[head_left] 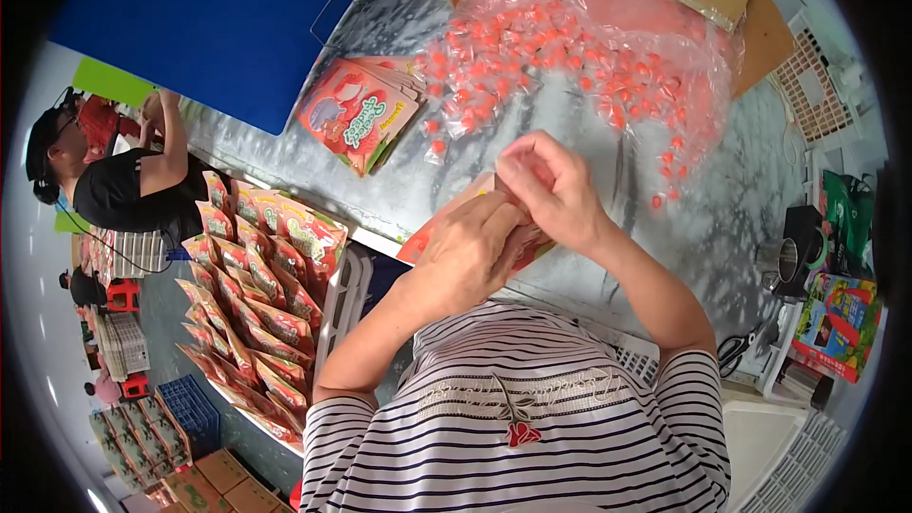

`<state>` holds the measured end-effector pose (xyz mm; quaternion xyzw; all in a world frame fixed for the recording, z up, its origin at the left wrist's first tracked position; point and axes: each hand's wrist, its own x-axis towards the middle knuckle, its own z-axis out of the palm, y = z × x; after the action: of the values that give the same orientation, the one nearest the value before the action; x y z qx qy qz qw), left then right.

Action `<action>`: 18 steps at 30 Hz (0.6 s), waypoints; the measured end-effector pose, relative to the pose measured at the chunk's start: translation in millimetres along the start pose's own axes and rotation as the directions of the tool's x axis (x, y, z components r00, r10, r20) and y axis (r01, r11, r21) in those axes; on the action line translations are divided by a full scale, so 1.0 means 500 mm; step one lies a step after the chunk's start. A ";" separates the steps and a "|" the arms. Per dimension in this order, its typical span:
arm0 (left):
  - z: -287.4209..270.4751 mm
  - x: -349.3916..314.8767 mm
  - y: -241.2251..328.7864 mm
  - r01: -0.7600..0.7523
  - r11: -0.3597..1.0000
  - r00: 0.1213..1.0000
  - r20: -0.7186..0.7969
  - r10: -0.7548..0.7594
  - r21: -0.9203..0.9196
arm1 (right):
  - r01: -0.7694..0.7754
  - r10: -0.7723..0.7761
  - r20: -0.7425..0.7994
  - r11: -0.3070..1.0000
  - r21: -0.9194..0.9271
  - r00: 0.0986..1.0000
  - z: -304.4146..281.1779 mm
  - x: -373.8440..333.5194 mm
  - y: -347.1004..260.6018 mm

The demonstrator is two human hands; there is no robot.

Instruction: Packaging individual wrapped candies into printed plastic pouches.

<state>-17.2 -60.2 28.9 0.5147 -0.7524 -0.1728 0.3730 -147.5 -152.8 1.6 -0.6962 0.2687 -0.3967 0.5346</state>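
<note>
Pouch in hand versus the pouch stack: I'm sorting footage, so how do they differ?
The held pouch is partly covered by the left hand and right hand; the pouch stack lies untouched. The held pouch looks single; the pouch stack has several, overlapping. Both show reddish packaging.

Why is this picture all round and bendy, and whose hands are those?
A camera on someone's head took it, looking down. Its very wide lens bends straight edges. There's no robot: the left hand and right hand belong to the person in the striped shirt. The left hand holds a red pouch. The right hand is close beside it, but what its fingertips grip is unclear. On the grey table are more pouches and many small red pieces.
</note>
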 end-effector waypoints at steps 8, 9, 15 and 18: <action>0.010 0.000 0.016 -0.022 0.999 0.995 -0.099 0.017 -0.046 | 0.322 -0.280 0.166 0.883 -0.342 0.945 -0.031 0.013 -0.067; 0.015 0.002 0.017 -0.021 0.998 0.992 -0.128 0.014 -0.056 | 0.325 -0.281 0.172 0.881 -0.344 0.944 -0.035 0.013 -0.068; 0.048 -0.011 0.014 -0.101 0.995 0.973 -0.210 0.094 -0.022 | 0.158 -0.114 0.120 0.866 -0.474 0.986 -0.050 0.003 -0.097; 0.044 -0.006 0.027 -0.116 0.992 0.969 -0.224 0.104 -0.040 | -0.348 0.270 0.269 0.885 0.308 0.924 -0.054 0.006 -0.107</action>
<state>-41.5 -54.9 21.9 0.4781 -0.7289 -0.1132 0.4768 -171.2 -154.5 56.5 -0.5772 0.2413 -0.2682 0.7326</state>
